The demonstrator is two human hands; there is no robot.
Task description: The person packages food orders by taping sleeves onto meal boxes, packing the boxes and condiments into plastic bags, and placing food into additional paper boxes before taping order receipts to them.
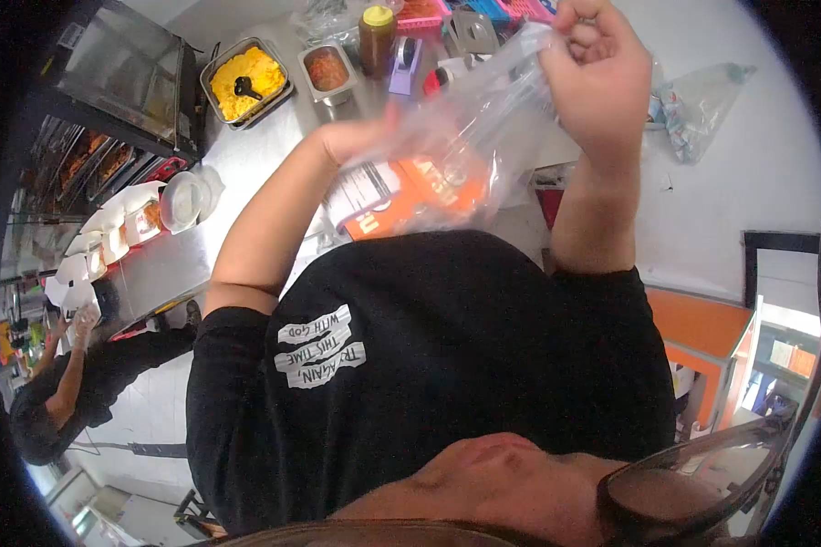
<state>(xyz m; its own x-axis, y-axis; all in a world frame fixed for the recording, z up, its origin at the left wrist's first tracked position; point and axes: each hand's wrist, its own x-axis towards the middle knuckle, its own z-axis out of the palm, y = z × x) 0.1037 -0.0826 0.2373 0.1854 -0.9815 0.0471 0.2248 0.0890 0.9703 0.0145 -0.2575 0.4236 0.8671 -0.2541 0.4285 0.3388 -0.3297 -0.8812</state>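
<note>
A clear plastic bag (511, 109) stretches between my hands. My right hand (597, 68) is raised at the upper right, its fingers closed on the bag's gathered top. Motion blurs my left hand (356, 139) at the bag's left side, and its fingers cannot be made out. Behind or inside the plastic, near my chest, lies an orange package (410, 205) with white lettering. A white printed paper (365, 190) rests against its left part.
Yellow food fills a metal pan (285, 100) with a black utensil. Nearby stand a red-food container (328, 71), a sauce bottle (376, 41) and a purple tape dispenser (404, 68). Open cartons (114, 232) line the left counter; another person (64, 383) works there with a carton.
</note>
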